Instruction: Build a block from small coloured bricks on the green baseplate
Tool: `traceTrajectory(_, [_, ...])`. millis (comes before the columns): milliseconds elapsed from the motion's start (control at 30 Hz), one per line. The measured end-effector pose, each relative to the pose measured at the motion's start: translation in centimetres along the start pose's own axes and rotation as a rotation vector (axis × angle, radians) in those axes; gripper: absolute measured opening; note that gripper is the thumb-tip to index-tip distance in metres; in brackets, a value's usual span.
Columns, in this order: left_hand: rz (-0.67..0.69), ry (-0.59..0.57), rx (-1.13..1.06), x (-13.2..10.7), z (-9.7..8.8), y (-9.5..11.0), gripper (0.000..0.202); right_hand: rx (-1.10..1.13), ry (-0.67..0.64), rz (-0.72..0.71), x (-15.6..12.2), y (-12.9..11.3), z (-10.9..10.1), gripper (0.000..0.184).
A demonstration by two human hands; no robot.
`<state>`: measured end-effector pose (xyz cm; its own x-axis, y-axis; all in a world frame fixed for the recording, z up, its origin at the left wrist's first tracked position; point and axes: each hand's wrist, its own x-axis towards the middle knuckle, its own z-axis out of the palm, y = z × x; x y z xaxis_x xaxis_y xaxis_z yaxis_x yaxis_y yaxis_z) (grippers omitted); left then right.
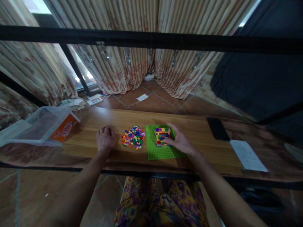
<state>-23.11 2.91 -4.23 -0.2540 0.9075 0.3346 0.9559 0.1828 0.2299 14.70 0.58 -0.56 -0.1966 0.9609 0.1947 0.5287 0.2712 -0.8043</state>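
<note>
On the wooden desk [196, 130], the brick build [162, 135] of many colours stands upon a green studded baseplate [155, 154], a little to the right of a loose pile of small toy bricks [133, 137]. The right hand [181, 142] reaches over the baseplate, with thumb and fingers spread apart at the right part of the build; I cannot tell whether its grip presses on the bricks. The left hand [105, 138] rests on the desk, left of the pile and apart from it, with its fingers curled inward (their tips are hidden, so I cannot tell if this grip contains something). At the far left lies a clear plastic box [53, 121] with an orange label [65, 127]; to the right lie a black smartphone [218, 128] and a white paper [248, 155].
</note>
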Motion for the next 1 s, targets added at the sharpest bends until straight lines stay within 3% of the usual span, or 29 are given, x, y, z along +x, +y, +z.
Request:
traceTrajectory(100, [-0.006, 0.005, 0.006, 0.0, 0.1, -0.1, 0.041, -0.166, -0.162, -0.095, -0.2, -1.0, 0.3, 0.102])
traceTrajectory(200, [-0.005, 0.007, 0.004, 0.0, 0.2, -0.1, 0.041, -0.241, -0.197, -0.09, 0.0, -1.1, 0.6, 0.107])
traceTrajectory(567, [-0.025, 0.002, -0.021, -0.1, 0.2, 0.0, 0.039, -0.328, -0.057, -0.026, -0.2, 0.3, 0.2, 0.101])
traceTrajectory(667, [-0.032, -0.009, -0.026, -0.2, 0.2, 0.0, 0.039, -0.39, -0.037, -0.061, -0.2, -0.7, 0.1, 0.1])
traceTrajectory(733, [-0.037, -0.007, -0.033, -0.2, 0.2, 0.1, 0.039, -0.419, 0.017, -0.122, -0.4, -2.1, 0.5, 0.089])
traceTrajectory(867, [-0.035, -0.001, -0.036, -0.2, 0.3, 0.0, 0.039, -0.347, 0.103, -0.193, -0.9, -5.4, 3.8, 0.036])
traceTrajectory(1000, [-0.034, 0.002, -0.038, -0.2, 0.2, 0.0, 0.04, -0.316, -0.107, -0.155, -0.5, -6.3, 8.7, 0.035])
